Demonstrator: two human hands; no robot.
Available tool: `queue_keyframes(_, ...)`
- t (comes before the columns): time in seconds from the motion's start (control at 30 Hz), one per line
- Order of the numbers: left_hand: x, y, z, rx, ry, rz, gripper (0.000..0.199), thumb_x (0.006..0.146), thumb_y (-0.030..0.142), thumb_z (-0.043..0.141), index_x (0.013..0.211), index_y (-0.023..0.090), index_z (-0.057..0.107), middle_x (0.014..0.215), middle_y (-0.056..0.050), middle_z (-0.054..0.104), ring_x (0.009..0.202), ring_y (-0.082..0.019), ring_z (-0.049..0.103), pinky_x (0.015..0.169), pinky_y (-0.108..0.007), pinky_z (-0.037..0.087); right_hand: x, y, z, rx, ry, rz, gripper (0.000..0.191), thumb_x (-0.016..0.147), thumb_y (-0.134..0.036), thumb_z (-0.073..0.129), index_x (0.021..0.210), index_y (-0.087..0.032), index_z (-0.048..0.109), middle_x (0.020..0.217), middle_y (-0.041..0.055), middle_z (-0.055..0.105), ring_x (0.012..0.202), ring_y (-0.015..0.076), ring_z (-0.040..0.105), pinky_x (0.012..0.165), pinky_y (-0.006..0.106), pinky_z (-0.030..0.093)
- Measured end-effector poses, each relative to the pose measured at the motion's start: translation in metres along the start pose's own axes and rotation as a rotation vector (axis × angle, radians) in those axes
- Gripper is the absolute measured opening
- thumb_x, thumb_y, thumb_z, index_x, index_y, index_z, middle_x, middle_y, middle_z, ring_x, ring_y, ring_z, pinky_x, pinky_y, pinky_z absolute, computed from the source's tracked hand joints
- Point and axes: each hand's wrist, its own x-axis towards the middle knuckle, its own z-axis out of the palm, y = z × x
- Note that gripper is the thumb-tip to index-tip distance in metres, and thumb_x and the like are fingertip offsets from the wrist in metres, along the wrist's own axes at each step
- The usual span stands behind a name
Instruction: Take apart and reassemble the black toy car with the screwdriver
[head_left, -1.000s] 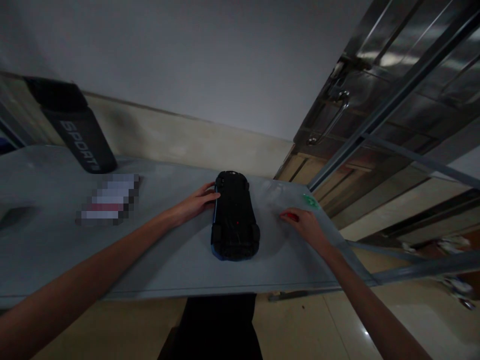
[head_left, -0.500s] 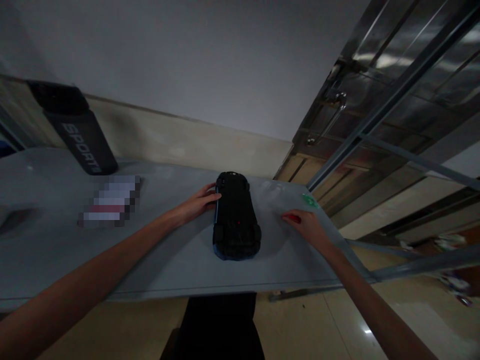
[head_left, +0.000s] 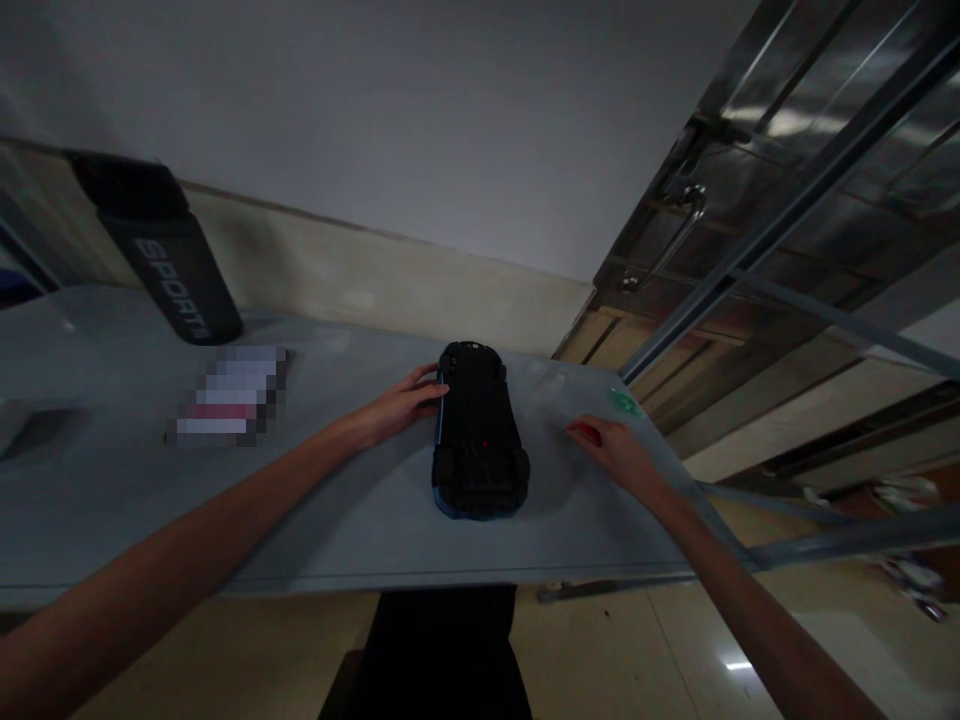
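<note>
A toy car (head_left: 480,430) lies upside down on the grey table, its black underside up and blue body showing along the edges. My left hand (head_left: 409,400) grips the car's left side near its far end, thumb on the edge of the underside. To the right of the car, my right hand (head_left: 611,447) is closed on a small red object (head_left: 586,432), partly hidden by the fingers. That hand is just over the table and apart from the car. A small green item (head_left: 625,402) lies beyond it near the table's right edge.
A dark sports bottle (head_left: 165,255) stands at the back left by the wall. In front of it lies a blurred-out flat item (head_left: 229,392). A metal frame (head_left: 757,240) rises along the table's right edge, with a metal door behind it.
The whole view has shifted slightly. Both hands keep nearly the same places, the left on the car and the right around the red object.
</note>
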Motion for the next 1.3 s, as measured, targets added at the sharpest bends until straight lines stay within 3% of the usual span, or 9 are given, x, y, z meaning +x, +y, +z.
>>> queue_keyframes(0.1,0.001,0.001,0.001,-0.042,0.021,-0.03,0.053,0.097,0.018,0.086,0.148,0.023,0.073,0.134,-0.011,0.085,0.126,-0.027,0.079,0.113,-0.041,0.06,0.014,-0.031,-0.006,0.065,-0.007,-0.018,0.03,0.107,-0.047,0.065,0.097,-0.025,0.082,0.078,0.0059,0.079,0.07,0.0262,0.072,0.07,0.038,0.054)
queue_keyframes(0.17,0.001,0.001,0.001,-0.049,0.026,-0.035,0.054,0.098,0.017,0.086,0.149,0.023,0.073,0.132,-0.011,0.085,0.126,-0.027,0.079,0.114,-0.041,0.06,0.027,-0.061,-0.009,0.131,-0.014,-0.086,0.032,0.108,-0.05,0.065,0.099,-0.025,0.083,0.077,0.0042,0.075,0.069,0.0238,0.066,0.069,0.036,0.05)
queue_keyframes(0.3,0.0,0.001,0.001,-0.054,0.021,-0.031,0.055,0.098,0.015,0.085,0.151,0.022,0.071,0.133,-0.011,0.085,0.121,-0.024,0.08,0.112,-0.038,0.06,0.062,-0.123,-0.006,0.264,-0.113,-0.276,0.029,0.11,-0.049,0.066,0.108,-0.025,0.082,0.085,0.0016,0.074,0.074,0.02,0.062,0.073,0.033,0.045)
queue_keyframes(0.43,0.001,0.0,0.0,-0.071,0.002,-0.015,0.054,0.097,0.013,0.085,0.148,0.02,0.07,0.128,-0.011,0.085,0.11,-0.022,0.081,0.102,-0.034,0.062,0.09,-0.159,0.005,0.308,-0.19,-0.43,0.021,0.109,-0.039,0.07,0.105,-0.021,0.08,0.091,0.0022,0.076,0.08,0.018,0.063,0.081,0.032,0.045)
queue_keyframes(0.6,0.002,-0.001,-0.001,-0.087,0.006,-0.017,0.05,0.098,0.011,0.083,0.146,0.019,0.072,0.115,-0.01,0.086,0.104,-0.021,0.08,0.099,-0.034,0.061,0.101,-0.17,0.011,0.284,-0.245,-0.479,0.012,0.108,-0.028,0.072,0.103,-0.02,0.08,0.097,0.0041,0.079,0.088,0.0191,0.068,0.088,0.033,0.046)
queue_keyframes(0.83,0.002,-0.002,-0.003,-0.07,-0.015,-0.009,0.052,0.095,0.016,0.088,0.145,0.021,0.073,0.125,-0.012,0.086,0.116,-0.025,0.08,0.104,-0.036,0.06,0.104,-0.175,0.011,0.26,-0.279,-0.521,0.006,0.107,-0.022,0.076,0.103,-0.02,0.081,0.099,0.0034,0.079,0.091,0.0189,0.069,0.089,0.032,0.046)
queue_keyframes(0.97,0.005,-0.004,-0.005,-0.067,-0.025,0.005,0.051,0.095,0.018,0.089,0.143,0.022,0.073,0.118,-0.01,0.087,0.114,-0.024,0.081,0.103,-0.036,0.059,0.107,-0.175,0.013,0.261,-0.278,-0.533,0.005,0.106,-0.019,0.078,0.102,-0.019,0.082,0.097,0.0033,0.079,0.091,0.0191,0.07,0.089,0.031,0.045)
queue_keyframes(1.3,0.001,0.0,-0.001,-0.059,-0.013,-0.007,0.046,0.095,0.017,0.089,0.138,0.022,0.074,0.119,-0.01,0.086,0.12,-0.024,0.079,0.108,-0.036,0.059,0.11,-0.174,0.011,0.23,-0.286,-0.561,0.007,0.106,-0.026,0.079,0.104,-0.02,0.083,0.098,0.0036,0.08,0.093,0.0199,0.07,0.09,0.032,0.045)
